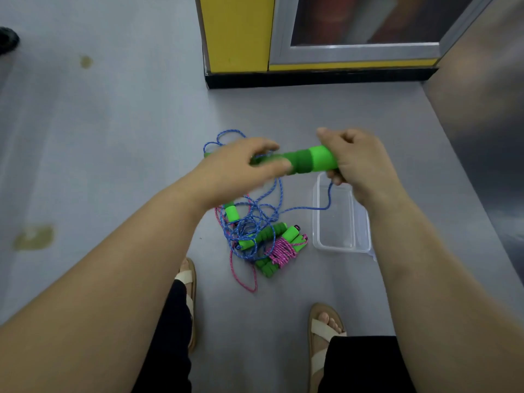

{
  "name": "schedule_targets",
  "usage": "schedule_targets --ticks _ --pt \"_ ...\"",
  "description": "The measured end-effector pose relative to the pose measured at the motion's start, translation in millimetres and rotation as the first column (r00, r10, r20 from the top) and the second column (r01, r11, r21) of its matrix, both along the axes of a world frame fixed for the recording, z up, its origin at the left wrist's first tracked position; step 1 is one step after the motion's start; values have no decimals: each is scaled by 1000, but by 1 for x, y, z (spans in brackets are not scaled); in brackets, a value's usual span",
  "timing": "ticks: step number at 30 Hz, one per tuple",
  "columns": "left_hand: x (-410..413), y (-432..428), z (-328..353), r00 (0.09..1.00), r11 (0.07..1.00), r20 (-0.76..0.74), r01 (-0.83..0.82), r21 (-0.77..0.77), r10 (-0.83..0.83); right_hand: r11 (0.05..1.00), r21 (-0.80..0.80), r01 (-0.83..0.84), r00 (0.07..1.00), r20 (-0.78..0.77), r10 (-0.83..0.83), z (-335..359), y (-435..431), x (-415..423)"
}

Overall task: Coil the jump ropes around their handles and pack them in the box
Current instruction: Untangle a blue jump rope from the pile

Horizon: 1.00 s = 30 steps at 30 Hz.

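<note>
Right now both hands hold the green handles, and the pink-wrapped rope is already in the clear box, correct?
No. The head view shows the pink-wrapped rope lying on the floor beside the clear box, not in it. The left hand and right hand do hold the green handles.

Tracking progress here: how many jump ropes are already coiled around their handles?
1: the pink rope bundle on the floor, beside the clear box. The blue rope lies loose; its tangle may hide more.

A grey floor [113,137] bears stains [86,61], a yellow pillar [236,32] and beige sandals [323,329].
</note>
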<state>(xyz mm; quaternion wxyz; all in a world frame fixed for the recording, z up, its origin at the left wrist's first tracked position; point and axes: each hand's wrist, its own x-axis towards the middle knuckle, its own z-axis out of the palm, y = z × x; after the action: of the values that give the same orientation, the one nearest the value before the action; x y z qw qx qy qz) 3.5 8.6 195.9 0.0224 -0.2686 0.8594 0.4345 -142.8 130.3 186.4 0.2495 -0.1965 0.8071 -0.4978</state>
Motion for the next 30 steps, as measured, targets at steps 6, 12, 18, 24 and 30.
schedule_targets --ticks 6,12,18,24,30 --pt "-6 13 -5 997 960 81 33 -278 -11 927 -88 -365 892 253 375 6 2 13" --pt "12 -19 -7 747 501 162 -573 649 645 620 597 -509 849 232 474 -62 34 -16" --pt "33 -43 -24 344 -118 401 -617 778 849 770 547 -327 939 277 202 -97 60 -20" --pt "6 0 -28 716 246 282 -537 807 639 790 350 -502 862 271 428 -43 0 19" --pt "-17 40 -35 797 269 244 -447 853 553 676 301 -673 739 292 607 -12 -15 35"
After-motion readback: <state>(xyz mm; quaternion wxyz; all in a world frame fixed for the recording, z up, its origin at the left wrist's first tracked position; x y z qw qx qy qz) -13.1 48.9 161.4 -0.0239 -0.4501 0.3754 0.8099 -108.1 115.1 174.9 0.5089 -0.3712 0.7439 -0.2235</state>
